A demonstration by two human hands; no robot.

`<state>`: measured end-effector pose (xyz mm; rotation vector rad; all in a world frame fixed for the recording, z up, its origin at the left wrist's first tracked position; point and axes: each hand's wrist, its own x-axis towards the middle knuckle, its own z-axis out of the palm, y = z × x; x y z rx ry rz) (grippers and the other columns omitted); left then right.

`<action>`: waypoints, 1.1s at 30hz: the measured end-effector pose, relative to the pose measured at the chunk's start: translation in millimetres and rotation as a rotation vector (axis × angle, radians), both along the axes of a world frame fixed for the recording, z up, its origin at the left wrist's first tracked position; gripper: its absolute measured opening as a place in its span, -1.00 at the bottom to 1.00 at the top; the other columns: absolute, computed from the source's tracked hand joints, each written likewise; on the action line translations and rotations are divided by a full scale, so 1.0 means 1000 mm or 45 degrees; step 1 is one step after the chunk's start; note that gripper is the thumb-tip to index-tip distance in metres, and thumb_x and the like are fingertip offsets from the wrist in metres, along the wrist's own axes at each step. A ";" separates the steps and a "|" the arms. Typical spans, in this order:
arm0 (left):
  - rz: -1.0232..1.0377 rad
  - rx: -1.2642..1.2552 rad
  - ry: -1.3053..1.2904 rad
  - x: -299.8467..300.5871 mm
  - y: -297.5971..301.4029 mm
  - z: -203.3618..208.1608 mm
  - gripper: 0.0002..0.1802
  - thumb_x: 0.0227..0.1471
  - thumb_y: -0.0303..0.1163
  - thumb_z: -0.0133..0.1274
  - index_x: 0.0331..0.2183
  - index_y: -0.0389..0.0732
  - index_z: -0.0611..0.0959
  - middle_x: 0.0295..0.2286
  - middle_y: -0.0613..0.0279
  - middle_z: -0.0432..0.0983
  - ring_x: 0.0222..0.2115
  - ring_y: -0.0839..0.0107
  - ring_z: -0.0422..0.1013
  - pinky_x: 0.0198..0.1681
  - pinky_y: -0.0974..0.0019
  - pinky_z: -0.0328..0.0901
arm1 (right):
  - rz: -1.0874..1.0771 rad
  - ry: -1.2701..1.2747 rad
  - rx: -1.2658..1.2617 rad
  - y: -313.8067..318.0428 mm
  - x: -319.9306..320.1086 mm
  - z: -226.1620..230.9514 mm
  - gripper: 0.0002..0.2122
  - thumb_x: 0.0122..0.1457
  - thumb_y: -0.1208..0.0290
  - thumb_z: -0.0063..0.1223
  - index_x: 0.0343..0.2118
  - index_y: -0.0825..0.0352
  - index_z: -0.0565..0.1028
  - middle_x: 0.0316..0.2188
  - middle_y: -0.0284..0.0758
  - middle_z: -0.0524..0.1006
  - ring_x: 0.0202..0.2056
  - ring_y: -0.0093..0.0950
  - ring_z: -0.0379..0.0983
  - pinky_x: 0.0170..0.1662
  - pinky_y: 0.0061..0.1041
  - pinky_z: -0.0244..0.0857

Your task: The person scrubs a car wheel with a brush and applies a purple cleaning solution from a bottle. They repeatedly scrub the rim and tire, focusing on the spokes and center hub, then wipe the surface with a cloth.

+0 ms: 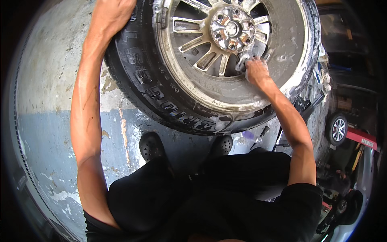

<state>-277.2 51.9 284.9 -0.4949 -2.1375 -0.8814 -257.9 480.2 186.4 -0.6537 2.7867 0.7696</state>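
A large black tyre [141, 76] on a silver multi-spoke wheel rim [189, 84] fills the upper middle, wet and streaked with suds. My right hand [256, 70] reaches inside the rim, low on its right side. Its fingers are closed round a soapy, grey-white rag [242, 63], pressed by the spokes near the hub [232, 28]. At the top left, my left hand [115, 14] lies against the tyre's outer edge. The upper border cuts that hand off, and its fingers are mostly hidden.
My dark clogs [152, 146] stand on the worn grey-blue painted floor [60, 137], just below the tyre. A black-handled tool [264, 132] lies right of them. Farther right are another wheel [338, 129], a red piece of equipment [361, 138], a silver car [365, 177] and a person [338, 181].
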 end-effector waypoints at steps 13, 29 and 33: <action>0.047 -0.048 -0.119 0.006 0.004 0.011 -0.59 0.25 -0.28 -0.19 0.03 -0.28 0.51 0.13 -0.01 0.28 0.25 0.07 0.02 0.31 0.10 -0.15 | -1.748 -0.487 -1.734 0.002 -0.034 -0.017 -0.73 0.12 0.34 -0.05 -0.11 0.17 0.49 -0.36 -0.37 0.56 -0.38 -0.55 0.50 -0.43 -0.51 0.48; 0.074 0.022 -0.153 0.003 0.011 0.008 -0.55 0.28 -0.24 -0.28 0.04 -0.27 0.50 0.16 0.03 0.24 0.26 0.15 0.00 0.32 0.16 -0.18 | -0.733 0.184 -1.328 -0.088 0.025 -0.077 -0.79 0.06 0.38 0.01 -0.34 0.43 0.53 -0.39 0.06 0.55 -0.25 0.01 0.50 -0.16 -0.21 0.35; 0.057 0.002 -0.133 -0.005 0.010 0.004 -0.54 0.29 -0.22 -0.30 0.05 -0.26 0.50 0.17 0.05 0.22 0.28 0.15 -0.03 0.32 0.16 -0.20 | -0.559 -0.005 -1.315 -0.096 0.038 -0.044 -0.71 0.13 0.26 0.01 -0.31 0.44 0.54 -0.35 0.11 0.55 -0.21 0.02 0.50 -0.12 -0.20 0.35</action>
